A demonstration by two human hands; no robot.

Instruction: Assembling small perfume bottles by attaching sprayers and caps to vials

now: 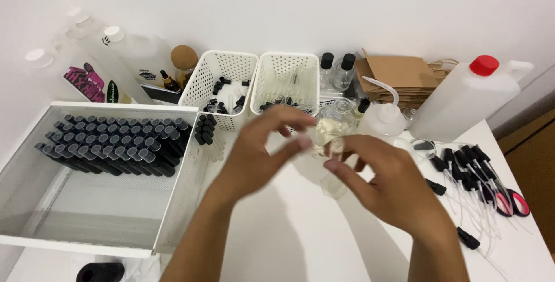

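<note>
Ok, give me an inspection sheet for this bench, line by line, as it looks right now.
Surface: white table.
Job's things: small clear glass bottle of pale liquid, held between both hands.
Clutter: white tray of black-capped vials; two perforated baskets; large jug with red cap; loose black sprayer tops; cardboard boxes.
Grippers: left hand and right hand both at the bottle.
Cables: nothing seen.
Surroundings: white wall.

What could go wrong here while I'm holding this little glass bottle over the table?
The small clear bottle holds pale liquid, pinched between left hand and right hand; a slip could spill it on the white table. The loose black pump tops lie close by the right wrist and might get swept off the edge.
</note>
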